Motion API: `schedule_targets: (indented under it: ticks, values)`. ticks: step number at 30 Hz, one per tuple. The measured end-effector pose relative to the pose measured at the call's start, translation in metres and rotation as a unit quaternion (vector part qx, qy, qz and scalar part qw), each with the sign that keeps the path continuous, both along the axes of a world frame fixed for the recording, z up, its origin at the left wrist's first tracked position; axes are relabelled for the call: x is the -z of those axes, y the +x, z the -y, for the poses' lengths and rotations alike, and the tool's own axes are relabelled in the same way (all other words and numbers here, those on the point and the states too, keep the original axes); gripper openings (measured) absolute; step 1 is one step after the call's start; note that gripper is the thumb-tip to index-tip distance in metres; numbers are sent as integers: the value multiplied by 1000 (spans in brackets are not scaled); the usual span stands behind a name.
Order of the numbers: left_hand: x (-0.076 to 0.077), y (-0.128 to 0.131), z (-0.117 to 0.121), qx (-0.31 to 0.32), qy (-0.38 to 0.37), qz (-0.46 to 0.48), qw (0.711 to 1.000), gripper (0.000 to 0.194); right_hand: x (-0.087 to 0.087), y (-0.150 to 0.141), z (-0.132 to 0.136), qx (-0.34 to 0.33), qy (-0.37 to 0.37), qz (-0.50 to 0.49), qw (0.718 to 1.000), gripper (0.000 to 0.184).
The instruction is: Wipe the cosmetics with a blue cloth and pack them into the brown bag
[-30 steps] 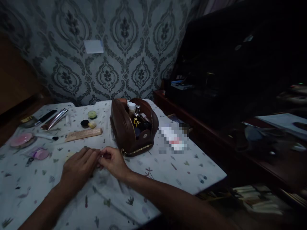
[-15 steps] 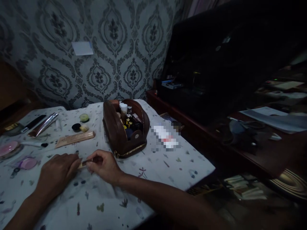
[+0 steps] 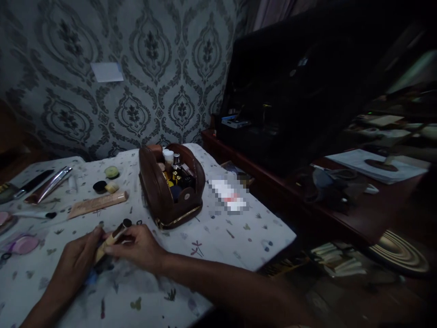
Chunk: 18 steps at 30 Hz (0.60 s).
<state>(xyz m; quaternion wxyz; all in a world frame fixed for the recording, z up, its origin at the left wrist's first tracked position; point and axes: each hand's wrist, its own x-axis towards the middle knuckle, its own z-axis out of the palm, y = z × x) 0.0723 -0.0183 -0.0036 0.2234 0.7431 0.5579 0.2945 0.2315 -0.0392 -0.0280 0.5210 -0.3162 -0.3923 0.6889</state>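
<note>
Both my hands are over the patterned cloth, in front of an open brown makeup bag (image 3: 170,219). Between them is a small beige cosmetic tube (image 3: 119,230) with a brown, dark-ended cap, tilted up to the right. My left hand (image 3: 78,255) is closed around its lower end. The fingers and thumb of my right hand (image 3: 141,248) pinch it nearer the cap. My fingers cover part of the tube, and its label cannot be read. Just beyond the hands lies a larger beige squeeze tube (image 3: 97,205). Inside the bag stand white-capped and silver-capped bottles (image 3: 176,160).
Left on the cloth (image 3: 218,269) lie a makeup brush (image 3: 34,214), a pink sponge or puff (image 3: 25,244), a brown tube (image 3: 49,184), a small black pot (image 3: 100,187) and a green-topped jar (image 3: 112,172). A blurred-out white item (image 3: 228,195) is right of the bag. A dark television (image 3: 290,95) stands beyond.
My hands have tilted the small tube from nearly flat to cap end up, and its dark end now shows. The whole view has shifted, so the scene sits slightly further left.
</note>
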Motion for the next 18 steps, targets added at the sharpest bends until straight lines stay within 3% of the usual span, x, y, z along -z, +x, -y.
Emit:
schedule_targets:
  ticks: [3,6,10,13,18]
  values:
    - [4,0,1,4,-20,40,999,55,-1,0,2,2,23,3,1000,62]
    - [0,-4,-3,-40,-11,20,999,52,-3,4,1,-4,45,-15,999,60]
    - [-5,-12,-9,-120,27,39,992,44,2,6,0,-96,18,2,995,52]
    - [-2,-17,-11,-81,57,99,990,40,10,4,0,-163,3,47,986,53]
    - [3,-16,-9,-32,3,68,997,39,14,1,-1,-161,17,131,978,57]
